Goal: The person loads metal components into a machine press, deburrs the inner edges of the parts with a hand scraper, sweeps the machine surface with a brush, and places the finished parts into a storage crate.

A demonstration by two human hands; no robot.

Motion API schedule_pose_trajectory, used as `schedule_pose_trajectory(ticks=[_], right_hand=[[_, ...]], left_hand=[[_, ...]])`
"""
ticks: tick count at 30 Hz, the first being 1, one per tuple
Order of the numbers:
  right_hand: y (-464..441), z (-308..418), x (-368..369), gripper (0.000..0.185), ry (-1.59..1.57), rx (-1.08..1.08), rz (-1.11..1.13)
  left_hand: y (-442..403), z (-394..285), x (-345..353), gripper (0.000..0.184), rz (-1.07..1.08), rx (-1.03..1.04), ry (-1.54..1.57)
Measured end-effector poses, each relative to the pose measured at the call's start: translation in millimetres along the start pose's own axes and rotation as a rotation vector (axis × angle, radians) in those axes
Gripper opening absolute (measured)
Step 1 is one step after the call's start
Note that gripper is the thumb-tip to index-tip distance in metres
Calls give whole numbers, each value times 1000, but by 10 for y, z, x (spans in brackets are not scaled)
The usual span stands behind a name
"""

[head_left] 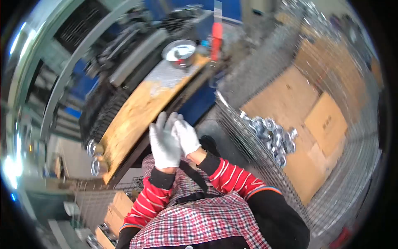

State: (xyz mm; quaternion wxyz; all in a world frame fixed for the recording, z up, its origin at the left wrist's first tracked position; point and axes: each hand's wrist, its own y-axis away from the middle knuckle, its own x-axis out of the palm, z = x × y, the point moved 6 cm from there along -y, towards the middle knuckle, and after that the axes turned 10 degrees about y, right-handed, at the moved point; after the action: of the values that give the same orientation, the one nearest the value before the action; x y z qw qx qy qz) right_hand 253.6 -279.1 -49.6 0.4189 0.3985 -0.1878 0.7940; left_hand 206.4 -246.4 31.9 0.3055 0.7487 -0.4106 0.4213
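Note:
Both my hands wear white gloves and meet in front of the apron, near the front edge of the wooden board. My left hand [164, 144] has its fingers stretched out and slightly apart, with nothing visible in it. Against its side lies my right hand [187, 136], fingers mostly straight and touching the left glove; its fingertips are partly hidden. The wooden board [132, 112] runs beside them. At its far end stands a round metal bowl-like container [179, 51] with small dark and red things in it.
Two shiny metal cylindrical parts [99, 167] stand at the board's near end. A red-handled tool [216, 40] is at the far end. To the right, a wire mesh bin [265, 164] lined with cardboard [327, 120] holds several shiny metal parts [271, 137]. Machinery [120, 54] stands behind the board.

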Motion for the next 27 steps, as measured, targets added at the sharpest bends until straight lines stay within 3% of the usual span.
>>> schedule_pose_trajectory(ticks=[2, 4, 6, 7, 8, 9, 10, 12, 13, 17, 20, 21, 22, 23, 24, 26, 27], right_hand=[[-67, -157, 125, 16, 95, 19, -77], [-273, -244, 258, 22, -175, 214, -269], [-550, -93, 192, 27, 209, 257, -126], [-695, -12, 155, 33, 398, 261, -54], [-794, -90, 110, 42, 490, 403, 113], [-777, -150, 223, 43, 494, 521, 224], [-690, -222, 317, 45, 491, 643, 316], [-350, -569, 578, 47, 456, 603, 251], [-206, -753, 546, 40, 455, 666, 196], [-240, -1040, 792, 32, 506, 413, 121], [-265, -1182, 1180, 32, 547, 324, 113], [-392, -1263, 1208, 34, 553, 390, 58], [-584, -1293, 1175, 37, 561, 451, 0], [-677, -1280, 1249, 38, 713, 417, 106], [-710, -1236, 1399, 40, 861, 369, 206], [-434, -1415, 1657, 40, 1030, 383, 522], [-346, -1517, 1726, 39, 1151, 251, 744]], left_hand=[[-6, -227, -68, 71, 59, 20, 125], [75, -384, -102, 67, -41, 69, -29], [229, -408, -35, 61, 272, 170, -3], [321, -429, -135, 59, 290, 201, 14], [344, -465, -241, 58, 312, 219, 22], [329, -569, -294, 58, 519, 258, 131], [348, -681, -390, 54, 418, 264, 230], [477, -842, -562, 48, 220, 243, 445], [467, -881, -649, 48, 201, 257, 436], [320, -991, -1139, 48, 108, 315, 402], [590, -1347, -994, 49, 99, 442, 194], [715, -1419, -913, 52, 77, 453, 271], [806, -1353, -819, 54, 285, 215, 945], [973, -1312, -720, 55, 502, -73, 1595], [1040, -1335, -801, 55, 632, -179, 2012], [1195, -1371, -965, 55, 884, -695, 2885], [1283, -1537, -1064, 54, 922, -1231, 3433]])
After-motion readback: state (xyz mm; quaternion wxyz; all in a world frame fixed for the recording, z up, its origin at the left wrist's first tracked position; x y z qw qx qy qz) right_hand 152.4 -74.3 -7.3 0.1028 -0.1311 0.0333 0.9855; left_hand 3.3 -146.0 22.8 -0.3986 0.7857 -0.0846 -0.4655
